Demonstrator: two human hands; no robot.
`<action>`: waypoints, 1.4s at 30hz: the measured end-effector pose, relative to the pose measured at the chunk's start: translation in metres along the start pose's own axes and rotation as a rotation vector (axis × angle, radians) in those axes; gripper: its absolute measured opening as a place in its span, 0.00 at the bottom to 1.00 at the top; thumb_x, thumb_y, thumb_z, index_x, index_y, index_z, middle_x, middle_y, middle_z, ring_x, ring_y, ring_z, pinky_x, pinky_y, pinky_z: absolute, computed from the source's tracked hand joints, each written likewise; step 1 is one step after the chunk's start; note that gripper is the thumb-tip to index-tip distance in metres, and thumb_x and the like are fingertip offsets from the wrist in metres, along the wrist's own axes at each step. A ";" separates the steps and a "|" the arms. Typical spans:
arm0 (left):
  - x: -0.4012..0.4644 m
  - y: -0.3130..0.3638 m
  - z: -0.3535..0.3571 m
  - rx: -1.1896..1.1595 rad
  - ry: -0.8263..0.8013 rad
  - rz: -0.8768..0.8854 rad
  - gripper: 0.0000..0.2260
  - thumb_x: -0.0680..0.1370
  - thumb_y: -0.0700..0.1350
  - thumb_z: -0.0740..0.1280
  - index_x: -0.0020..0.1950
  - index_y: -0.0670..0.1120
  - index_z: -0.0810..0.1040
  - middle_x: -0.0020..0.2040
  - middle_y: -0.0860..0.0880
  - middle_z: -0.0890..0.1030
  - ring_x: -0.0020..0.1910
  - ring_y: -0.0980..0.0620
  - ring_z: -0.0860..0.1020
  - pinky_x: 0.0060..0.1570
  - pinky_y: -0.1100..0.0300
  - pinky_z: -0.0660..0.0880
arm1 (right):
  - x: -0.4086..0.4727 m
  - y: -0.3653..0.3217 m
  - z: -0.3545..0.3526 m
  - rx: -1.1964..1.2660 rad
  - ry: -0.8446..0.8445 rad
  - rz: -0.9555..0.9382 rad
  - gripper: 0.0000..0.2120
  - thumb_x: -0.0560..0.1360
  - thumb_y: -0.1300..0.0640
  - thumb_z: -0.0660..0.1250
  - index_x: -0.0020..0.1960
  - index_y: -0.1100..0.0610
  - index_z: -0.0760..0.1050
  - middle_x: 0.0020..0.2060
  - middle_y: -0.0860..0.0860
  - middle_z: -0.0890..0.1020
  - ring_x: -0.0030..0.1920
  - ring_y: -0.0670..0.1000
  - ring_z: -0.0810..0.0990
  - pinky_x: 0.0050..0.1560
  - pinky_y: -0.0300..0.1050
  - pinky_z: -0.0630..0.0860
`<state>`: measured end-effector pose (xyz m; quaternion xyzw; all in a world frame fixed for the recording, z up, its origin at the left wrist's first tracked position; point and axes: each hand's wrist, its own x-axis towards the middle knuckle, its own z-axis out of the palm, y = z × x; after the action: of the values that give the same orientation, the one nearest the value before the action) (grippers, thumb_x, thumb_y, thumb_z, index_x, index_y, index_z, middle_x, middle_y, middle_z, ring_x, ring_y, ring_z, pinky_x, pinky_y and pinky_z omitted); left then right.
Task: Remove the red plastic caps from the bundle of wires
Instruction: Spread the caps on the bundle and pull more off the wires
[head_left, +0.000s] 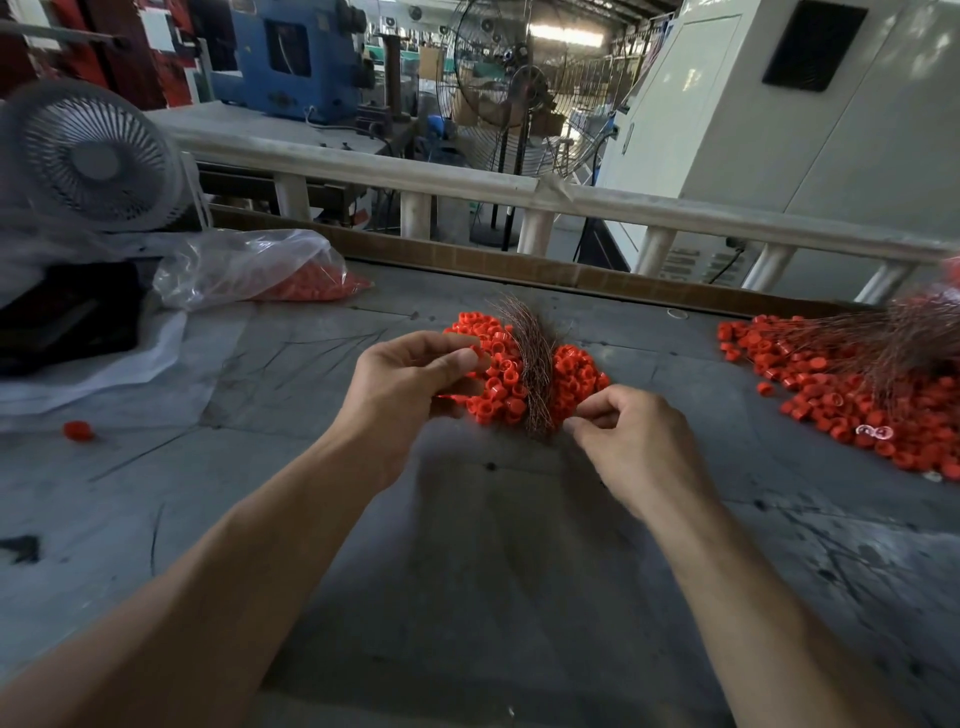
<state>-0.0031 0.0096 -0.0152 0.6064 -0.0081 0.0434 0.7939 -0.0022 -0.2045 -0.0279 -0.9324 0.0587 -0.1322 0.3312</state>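
**Both hands on a capped wire bundle at centre frame**

The left hand (410, 379) has its grip closed on the left side of the cluster of red caps (501, 374), thumb lying over the top and fingers curled beneath; how much it holds is hidden by the caps themselves. The right hand (636, 441) pinches thumb against forefinger at the lower right edge of the cluster, near the bottom end of the wire bundle (535, 364); whether it nips a cap or a wire is too small to make out.

The bundle runs with its long axis from the upper middle of the frame down toward the viewer, its thin brownish strands fanning at the far tip and gathered at the near end. Caps crowd both its flanks, left and right, above the grey desk (467, 571).

At the right of the frame lies a loose pile of caps (852, 405) under another sheaf of wires (914, 332), cut off by the edge. A single stray cap (78, 430) sits at the left. In the upper left a clear plastic bag (244, 270) holds more red caps, blurred through the film, beside a small fan (93, 156).
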 end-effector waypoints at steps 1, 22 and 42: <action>0.000 0.001 0.000 -0.013 -0.009 -0.004 0.09 0.75 0.38 0.72 0.55 0.38 0.82 0.48 0.41 0.87 0.39 0.50 0.84 0.34 0.62 0.78 | -0.001 0.000 0.000 0.001 -0.004 -0.014 0.05 0.71 0.48 0.76 0.43 0.48 0.83 0.32 0.39 0.83 0.37 0.43 0.83 0.42 0.44 0.80; -0.010 0.013 0.011 -0.320 -0.162 -0.131 0.14 0.77 0.37 0.67 0.61 0.34 0.76 0.52 0.37 0.85 0.48 0.46 0.86 0.45 0.58 0.83 | -0.017 -0.018 0.003 0.327 -0.193 -0.237 0.04 0.77 0.56 0.73 0.44 0.49 0.84 0.36 0.44 0.86 0.31 0.38 0.79 0.33 0.29 0.70; -0.008 0.010 0.007 -0.217 -0.186 -0.109 0.13 0.75 0.39 0.68 0.58 0.37 0.77 0.52 0.37 0.85 0.46 0.45 0.85 0.51 0.52 0.82 | -0.022 -0.026 -0.004 0.354 -0.240 -0.223 0.06 0.79 0.54 0.70 0.43 0.50 0.81 0.36 0.45 0.87 0.27 0.48 0.83 0.33 0.43 0.79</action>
<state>-0.0114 0.0047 -0.0042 0.5182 -0.0534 -0.0572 0.8517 -0.0243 -0.1821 -0.0131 -0.8696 -0.1082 -0.0646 0.4774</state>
